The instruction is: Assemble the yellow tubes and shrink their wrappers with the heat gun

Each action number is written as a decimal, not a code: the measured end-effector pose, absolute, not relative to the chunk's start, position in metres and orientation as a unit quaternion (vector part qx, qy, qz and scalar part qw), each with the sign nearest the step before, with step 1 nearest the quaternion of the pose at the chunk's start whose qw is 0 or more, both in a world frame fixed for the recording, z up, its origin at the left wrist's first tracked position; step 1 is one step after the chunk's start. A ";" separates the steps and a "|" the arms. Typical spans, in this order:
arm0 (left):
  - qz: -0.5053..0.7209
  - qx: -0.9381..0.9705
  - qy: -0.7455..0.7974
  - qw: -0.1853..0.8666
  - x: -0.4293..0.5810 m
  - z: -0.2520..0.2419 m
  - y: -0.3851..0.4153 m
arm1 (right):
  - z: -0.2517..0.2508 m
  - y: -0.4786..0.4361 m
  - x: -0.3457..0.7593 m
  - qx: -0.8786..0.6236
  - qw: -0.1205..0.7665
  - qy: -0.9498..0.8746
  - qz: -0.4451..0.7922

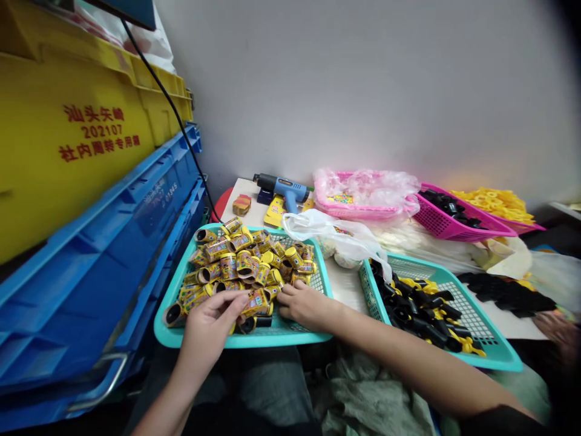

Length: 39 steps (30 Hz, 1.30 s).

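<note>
Left hand (209, 327) over the near side of the heap, fingers loosely spread, fingertips on a printed tube (255, 301); pinching or only touching, impossible to tell. Right hand (305, 304) just beside that tube, fingers pressed together and curved against the heap. Short round tubes (236, 266) in glossy yellow print, with dark open ends, piled loosely in a teal tray (240, 341) of plastic mesh, some lying against its rim. Open mesh visible only at the far right corner.

To the right, a second tray (490, 357) holding black parts (422, 306) with yellow bits. Along the left, stacked blue crates (91, 242) close to the tray, a yellow crate (68, 139) above. Beyond, a heat gun (284, 188), its black cable (179, 127), a crumpled white bag (327, 233) overhanging the second tray, and a magenta basket (458, 230) against the wall.
</note>
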State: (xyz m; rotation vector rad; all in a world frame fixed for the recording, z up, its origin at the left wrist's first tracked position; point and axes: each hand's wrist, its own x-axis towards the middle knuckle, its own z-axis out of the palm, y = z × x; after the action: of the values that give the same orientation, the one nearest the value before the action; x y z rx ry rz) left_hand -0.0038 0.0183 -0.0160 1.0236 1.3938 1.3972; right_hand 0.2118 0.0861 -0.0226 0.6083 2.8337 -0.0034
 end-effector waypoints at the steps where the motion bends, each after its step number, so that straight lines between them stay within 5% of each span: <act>1: 0.570 0.405 0.557 0.448 -0.005 -0.019 0.018 | -0.018 0.086 0.216 0.212 0.108 0.971 -0.017; 7: 0.568 0.365 0.527 0.516 -0.007 -0.024 0.017 | -0.003 0.068 0.236 0.404 -0.245 0.812 -0.342; 13: 0.566 0.363 0.535 0.513 -0.007 -0.035 0.016 | -0.022 0.047 0.209 0.342 -0.519 0.523 -0.584; 29: 0.582 0.341 0.527 0.518 0.005 -0.049 0.014 | -0.014 0.026 0.185 0.298 -0.591 0.388 -0.641; 39: 0.588 0.381 0.534 0.473 0.006 -0.049 0.010 | -0.030 0.029 0.205 0.380 -0.496 0.504 -0.596</act>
State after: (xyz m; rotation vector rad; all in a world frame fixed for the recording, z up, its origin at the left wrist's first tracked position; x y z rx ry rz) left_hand 0.0060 0.0104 -0.0491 0.9335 1.3067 1.4399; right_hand 0.2049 0.0289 -0.0304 1.8292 2.4254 -2.8711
